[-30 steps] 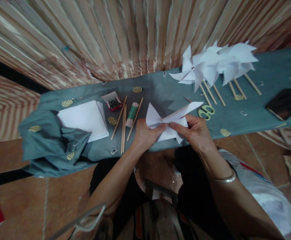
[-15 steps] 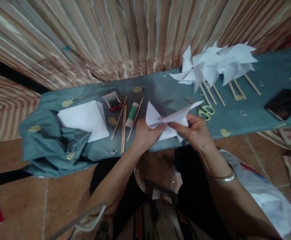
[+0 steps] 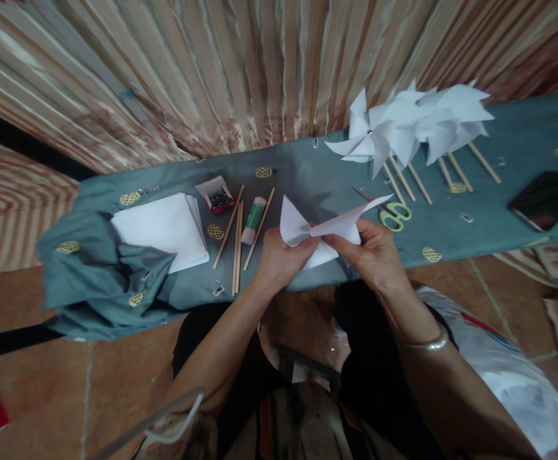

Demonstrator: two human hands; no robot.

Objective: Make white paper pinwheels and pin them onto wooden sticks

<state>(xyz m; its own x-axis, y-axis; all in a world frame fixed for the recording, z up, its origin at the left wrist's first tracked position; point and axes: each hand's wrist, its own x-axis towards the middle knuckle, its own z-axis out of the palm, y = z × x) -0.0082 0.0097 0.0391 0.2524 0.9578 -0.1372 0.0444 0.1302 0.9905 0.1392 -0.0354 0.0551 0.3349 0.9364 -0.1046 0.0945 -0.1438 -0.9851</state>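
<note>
A white paper pinwheel, its flaps bent up toward the centre, is held between both hands just above the cloth. My left hand pinches its near left side, thumb at the centre. My right hand grips the right side, its thumb tip close to the left thumb. The fingers under the paper are hidden. Just beyond my right hand lie scissors with light green handles. Left of my left hand are a glue stick and several wooden sticks.
Several finished pinwheels on sticks lie at the back right. A small box of dark pins and a stack of white paper are on the left. A dark phone-like object rests far right on the grey-green tablecloth.
The hands and paper barely move. A paper flap that hung below near my right hand now shows less.
</note>
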